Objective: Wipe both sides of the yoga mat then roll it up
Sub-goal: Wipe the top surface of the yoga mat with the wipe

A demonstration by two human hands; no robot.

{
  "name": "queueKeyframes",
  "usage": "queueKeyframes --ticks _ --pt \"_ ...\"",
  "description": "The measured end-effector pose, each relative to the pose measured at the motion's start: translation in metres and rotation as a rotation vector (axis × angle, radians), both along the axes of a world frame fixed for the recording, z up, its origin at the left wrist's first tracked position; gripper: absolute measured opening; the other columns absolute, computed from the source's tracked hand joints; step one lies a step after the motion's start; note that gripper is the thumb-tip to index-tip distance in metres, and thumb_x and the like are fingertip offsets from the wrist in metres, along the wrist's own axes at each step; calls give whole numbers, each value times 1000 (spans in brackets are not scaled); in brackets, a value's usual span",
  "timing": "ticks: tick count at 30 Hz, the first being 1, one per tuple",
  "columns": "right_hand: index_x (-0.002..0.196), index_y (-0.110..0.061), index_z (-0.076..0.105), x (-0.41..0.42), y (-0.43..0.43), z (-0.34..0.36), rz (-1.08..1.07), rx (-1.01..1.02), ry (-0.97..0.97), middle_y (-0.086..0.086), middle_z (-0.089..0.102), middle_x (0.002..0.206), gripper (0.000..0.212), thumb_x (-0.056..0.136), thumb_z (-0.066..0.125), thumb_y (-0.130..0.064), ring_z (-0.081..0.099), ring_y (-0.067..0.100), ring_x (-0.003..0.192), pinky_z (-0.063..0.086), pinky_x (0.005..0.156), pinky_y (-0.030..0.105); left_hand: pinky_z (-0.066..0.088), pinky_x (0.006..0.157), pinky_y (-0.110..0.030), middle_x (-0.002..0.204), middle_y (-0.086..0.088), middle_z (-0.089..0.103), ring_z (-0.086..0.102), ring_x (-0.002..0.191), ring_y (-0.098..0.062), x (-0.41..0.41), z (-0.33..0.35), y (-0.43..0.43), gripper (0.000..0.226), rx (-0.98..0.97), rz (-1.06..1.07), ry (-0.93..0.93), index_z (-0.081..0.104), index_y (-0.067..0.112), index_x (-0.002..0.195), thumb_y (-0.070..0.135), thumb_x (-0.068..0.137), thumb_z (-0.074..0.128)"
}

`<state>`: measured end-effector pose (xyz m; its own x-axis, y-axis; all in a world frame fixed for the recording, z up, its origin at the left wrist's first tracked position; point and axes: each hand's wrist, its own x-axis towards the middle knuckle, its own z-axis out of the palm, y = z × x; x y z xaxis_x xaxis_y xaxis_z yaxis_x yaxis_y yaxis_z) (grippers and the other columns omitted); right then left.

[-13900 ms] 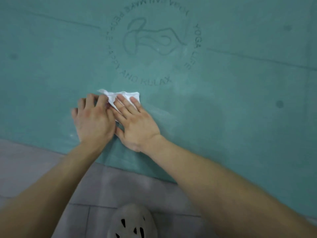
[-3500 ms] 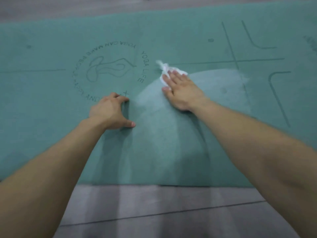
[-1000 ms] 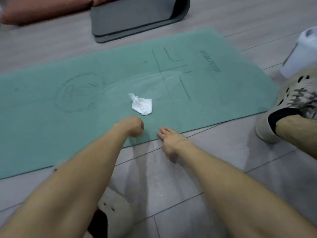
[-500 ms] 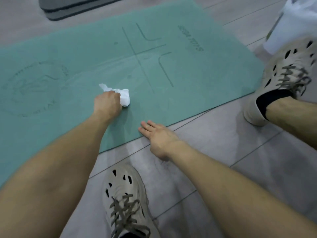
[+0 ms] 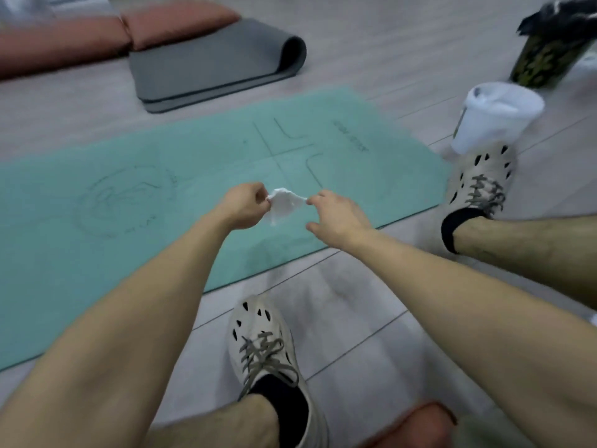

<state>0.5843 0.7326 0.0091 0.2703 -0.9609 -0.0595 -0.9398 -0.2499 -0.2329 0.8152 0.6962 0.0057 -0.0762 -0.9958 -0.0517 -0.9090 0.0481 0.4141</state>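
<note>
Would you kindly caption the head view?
Left hand pinches a white wipe, right hand touching its far corner, above the teal yoga mat.
</note>
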Motion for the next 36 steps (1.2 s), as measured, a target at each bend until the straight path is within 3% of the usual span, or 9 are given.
queueKeyframes --ticks 4,7,10,15,18,22,26,32,36 --pt "148 -28 51 8 -25 37 -13 -29 -82 3 57 145 64 91 75 -43 61 32 125 52 100 42 55 88 -38 107 -3 74 68 100 -27 -15 14 3 17 47 -90 83 70 20 107 34 100 64" --pt "104 -24 73 6 -50 46 23 -39 -31 5 73 106 20 92 69 -39 68 31 102 47 74 32 52 77 -36 101 -2 73 67 94 -27 -29 12 -8 19 -13 -48 146 68 18 103 36 101 62" --pt "81 -18 61 -6 -74 59 110 7 8 6 68 89 17 91 61 -32 67 34 93 40 68 31 44 64 -32 92 0 71 66 85 -26 -46 12 -22 22 -58 59 246 65 17 99 39 102 62" --pt "103 -13 62 -43 -136 108 312 56 278 19 71 114 16 101 53 -26 65 39 105 42 75 35 61 76 -49 83 -1 73 66 75 -22 -75 19 -72 19 -23 80 555 67 23 86 38 97 72" --pt "109 -13 54 -70 -176 101 262 52 258 22 67 121 14 105 50 -26 62 39 109 38 76 35 62 78 -55 79 0 71 66 72 -21 -100 18 -106 14 11 77 656 67 24 88 35 94 73" --pt "132 -14 55 -85 -205 5 -44 85 -125 16 70 119 33 100 59 -23 64 37 112 41 77 35 64 71 -53 79 -1 71 76 75 -32 -117 -22 -130 9 159 66 531 66 17 104 18 96 72" --pt "153 -13 40 -94 -170 -111 -261 133 -139 18 52 144 60 101 64 -30 50 40 133 47 104 49 52 103 -41 128 -8 65 63 121 -30 -98 -72 -130 50 346 38 21 59 19 136 32 91 76" --pt "165 -26 32 -82 -142 -172 62 -100 -102 9 20 174 61 109 40 -48 12 26 162 12 132 47 27 122 -54 170 -14 10 7 160 -33 -67 -95 -132 136 461 25 -354 14 39 164 69 56 91" --pt "167 -24 27 -55 -133 -195 131 -22 -32 10 12 176 63 108 27 -47 2 28 163 11 130 54 31 121 -59 174 -3 -5 0 161 -29 -57 -101 -130 153 553 -16 -406 -1 49 164 73 45 93"
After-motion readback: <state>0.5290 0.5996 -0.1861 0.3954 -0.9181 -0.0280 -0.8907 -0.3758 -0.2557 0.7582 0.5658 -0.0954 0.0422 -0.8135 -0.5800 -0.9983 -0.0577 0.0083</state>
